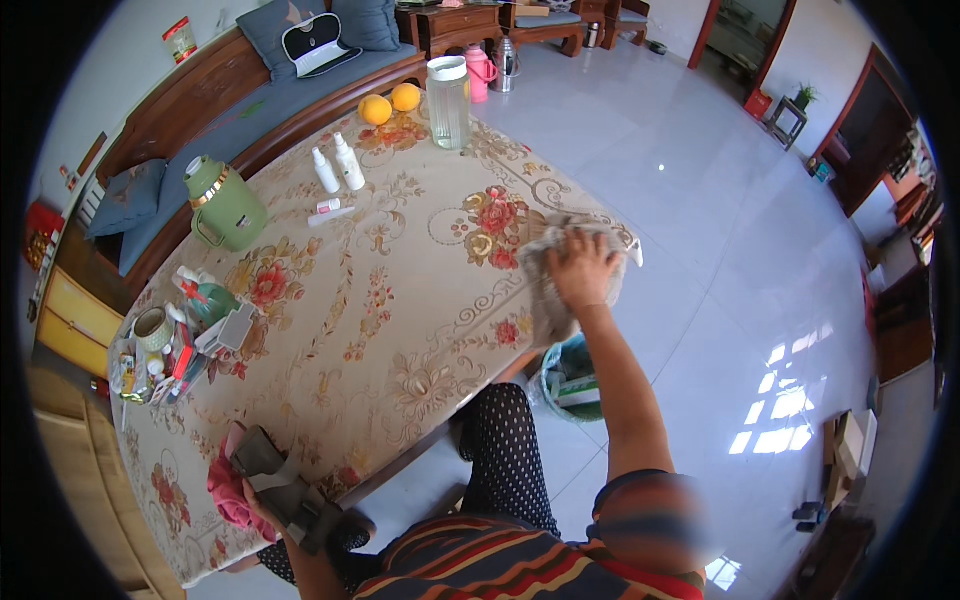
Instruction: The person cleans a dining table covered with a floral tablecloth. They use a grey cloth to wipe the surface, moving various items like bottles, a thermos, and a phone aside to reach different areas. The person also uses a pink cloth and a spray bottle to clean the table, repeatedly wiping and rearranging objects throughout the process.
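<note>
My right hand [582, 268] lies flat on a grey cloth [548, 290] at the right edge of a long table covered in a floral tablecloth [390, 300]. The fingers are spread and press the cloth down. My left hand [262, 500] rests at the table's near left corner on a pink cloth [228, 488]. A grey strap or brace [285, 490] covers the hand and wrist, so its fingers are mostly hidden.
A green jug [222, 205], two white bottles [338, 166], two oranges [390, 103] and a clear water container [449, 100] stand toward the far end. Small jars and clutter [170, 345] sit at the left. A basket [572, 385] is under the table edge; a wooden sofa [250, 95] runs behind.
</note>
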Demonstrator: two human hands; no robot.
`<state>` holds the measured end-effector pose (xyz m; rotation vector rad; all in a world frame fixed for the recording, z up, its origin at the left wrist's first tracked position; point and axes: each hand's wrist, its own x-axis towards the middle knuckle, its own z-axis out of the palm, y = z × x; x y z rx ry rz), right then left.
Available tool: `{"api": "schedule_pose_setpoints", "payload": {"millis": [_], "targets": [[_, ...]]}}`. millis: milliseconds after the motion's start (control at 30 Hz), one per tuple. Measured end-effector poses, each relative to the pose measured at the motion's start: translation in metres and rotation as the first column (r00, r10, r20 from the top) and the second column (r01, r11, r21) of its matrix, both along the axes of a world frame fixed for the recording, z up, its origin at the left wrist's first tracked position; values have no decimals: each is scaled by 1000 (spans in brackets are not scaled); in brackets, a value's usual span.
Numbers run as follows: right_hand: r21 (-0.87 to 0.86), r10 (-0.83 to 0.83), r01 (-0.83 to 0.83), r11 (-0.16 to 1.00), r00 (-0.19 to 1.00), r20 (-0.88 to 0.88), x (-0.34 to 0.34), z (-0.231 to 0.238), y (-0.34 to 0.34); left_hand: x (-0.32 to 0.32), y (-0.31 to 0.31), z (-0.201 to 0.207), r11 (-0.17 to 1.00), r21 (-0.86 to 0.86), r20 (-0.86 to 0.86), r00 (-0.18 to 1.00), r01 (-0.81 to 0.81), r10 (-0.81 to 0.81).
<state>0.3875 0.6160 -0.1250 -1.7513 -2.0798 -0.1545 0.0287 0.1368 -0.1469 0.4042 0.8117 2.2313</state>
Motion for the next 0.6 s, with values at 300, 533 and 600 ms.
{"api": "schedule_pose_setpoints", "payload": {"millis": [300,533,600], "targets": [[-139,-153,152,978,988,6,8,3,139,-7,-20,-12,984,-165,78,994,-62,76],[-87,39,-32,996,996,77,-112,-4,194,-13,-37,-19,960,-246,152,973,-131,172],[-40,183,-180,983,981,62,-154,-14,193,-15,-45,-31,955,-258,189,962,-145,197]]}}
